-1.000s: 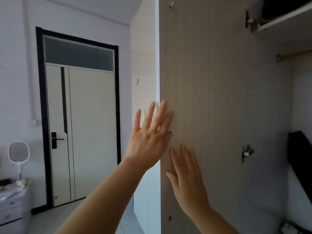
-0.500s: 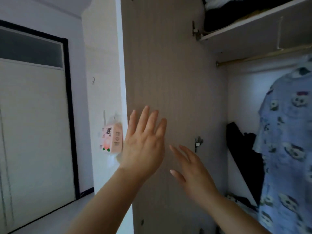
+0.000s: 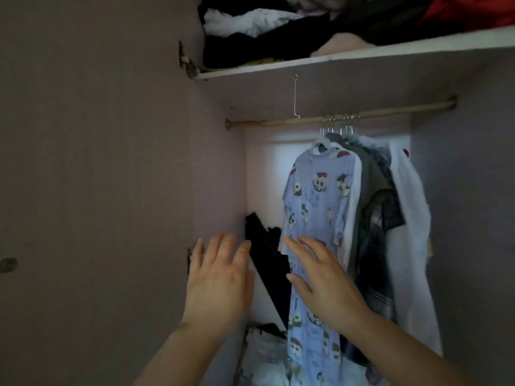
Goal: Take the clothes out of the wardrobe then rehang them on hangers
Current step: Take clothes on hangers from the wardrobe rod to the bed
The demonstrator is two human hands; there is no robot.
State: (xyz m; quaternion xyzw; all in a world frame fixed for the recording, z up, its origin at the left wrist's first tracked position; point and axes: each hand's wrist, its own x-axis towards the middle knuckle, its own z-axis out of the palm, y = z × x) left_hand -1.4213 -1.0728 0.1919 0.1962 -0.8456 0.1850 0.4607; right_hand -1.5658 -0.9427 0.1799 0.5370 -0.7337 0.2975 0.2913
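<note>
The wardrobe [image 3: 217, 162] is open, and its door [image 3: 97, 162] stands far to the left of the rail [image 3: 278, 122]. The rail is a long stick that runs side to side near the top. Just above the rail is a shelf [image 3: 348, 58]. It holds a messy pile of clothes [image 3: 250, 26] in white, black and red.

Under the rail, the clothes hang straight down, long from top to bottom. A white top [image 3: 409, 218] hangs at the right end of the bunch. Dark clothes [image 3: 373, 190] hang in the middle. A blue nightshirt [image 3: 315, 207] with cartoon faces hangs at the left end, with its neck up by the rail. They all hang on thin hangers [image 3: 337, 129] hooked over the rail.

Far below the rail, a heap of light cloth [image 3: 267, 355] lies at the bottom of the wardrobe. A black thing [image 3: 267, 246] leans at a slant below the left part of the rail.

Both hands are low under the rail, flat, with fingers spread, holding nothing. The right hand [image 3: 326, 285] is in front of the blue nightshirt; I cannot tell if it touches. The left hand [image 3: 217, 282] is below the left end of the rail.

A thin wire hook [image 3: 295, 98] hangs down from the shelf to the rail.
</note>
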